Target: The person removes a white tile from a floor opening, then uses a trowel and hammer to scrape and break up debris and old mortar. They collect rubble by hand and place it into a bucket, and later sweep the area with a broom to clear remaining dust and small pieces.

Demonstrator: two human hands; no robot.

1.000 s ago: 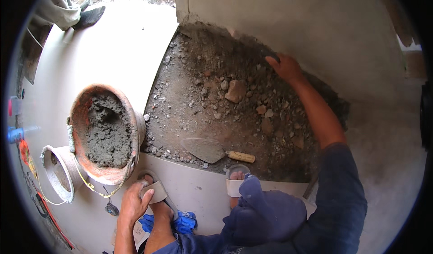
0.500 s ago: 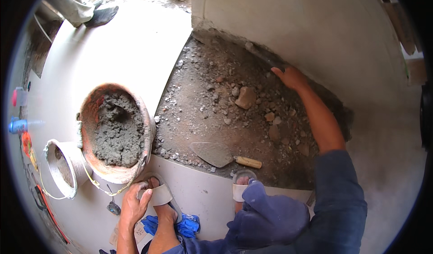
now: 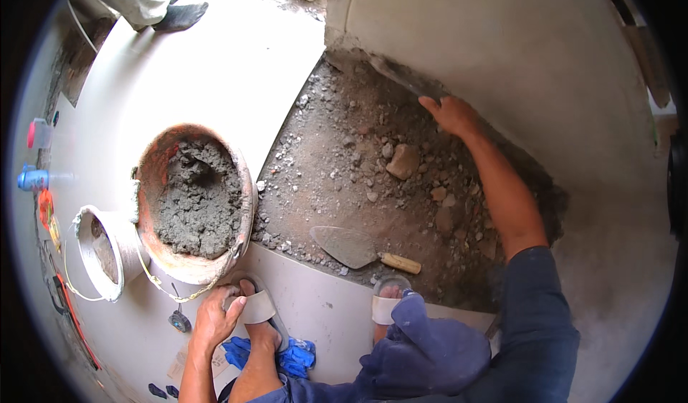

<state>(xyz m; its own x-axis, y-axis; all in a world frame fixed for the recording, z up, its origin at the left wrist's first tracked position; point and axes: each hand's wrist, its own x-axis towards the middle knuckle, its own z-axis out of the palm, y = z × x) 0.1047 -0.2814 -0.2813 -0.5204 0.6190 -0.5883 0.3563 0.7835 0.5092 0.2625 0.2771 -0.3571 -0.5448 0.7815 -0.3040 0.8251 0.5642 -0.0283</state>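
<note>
My right hand [image 3: 459,116] is closed round the near end of a long, narrow grey bar [image 3: 401,77]. The bar lies along the foot of the wall, over the rubble-strewn ground; its exact kind is hard to make out. My left hand [image 3: 217,311] is low beside my left sandal, just below the rope handle of the mortar bucket. Its fingers are curled, and what they hold, if anything, is hidden. A pointed trowel [image 3: 344,247] with a wooden handle rests on the bare earth [image 3: 297,206] in front of my feet.
A large bucket of wet grey mortar [image 3: 201,202] stands on the pale tiles at left, beside a smaller white pail [image 3: 100,252]. A loose stone [image 3: 403,161] lies amid gravel. The wall [image 3: 459,30] bounds the right. Another person's foot [image 3: 180,17] shows at far left.
My right hand and the bar have shifted slightly up and away along the wall's foot. The whole view has turned a little; my left hand stays by the sandal.
</note>
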